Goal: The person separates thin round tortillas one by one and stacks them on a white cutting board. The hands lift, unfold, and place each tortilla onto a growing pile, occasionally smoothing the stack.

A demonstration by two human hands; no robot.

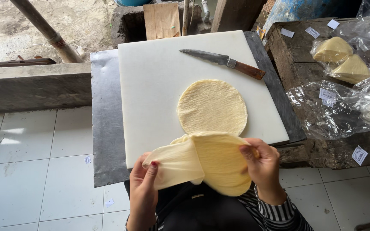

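Closest to the camera, the left hand (pixel 144 184) and the right hand (pixel 262 164) hold a stack of thin, pale yellow dough sheets (pixel 213 164) just above the near edge of the white cutting board (pixel 150 85). The left fingers (pixel 153 167) are closed in a narrow pinch on the loose flap of one sheet that is peeling off to the left, while the right fingers (pixel 249 152) are clamped on the upper right rim of the rest of the stack. A single round dough sheet (pixel 213 107) already lies flat on the board just beyond the hands, and a wooden-handled knife (pixel 225 62) rests near the board's far edge, well apart from both. The board sits on a grey metal counter (pixel 105 128); to the right, on a rough wooden bench (pixel 294 64), lie clear plastic bags (pixel 335 111), some apparently holding folded sheets, though glare makes that hard to confirm. To separate cleanly, it seems wise to peel slowly from the edge, keeping the pull low and even so the thin sheet does not tear
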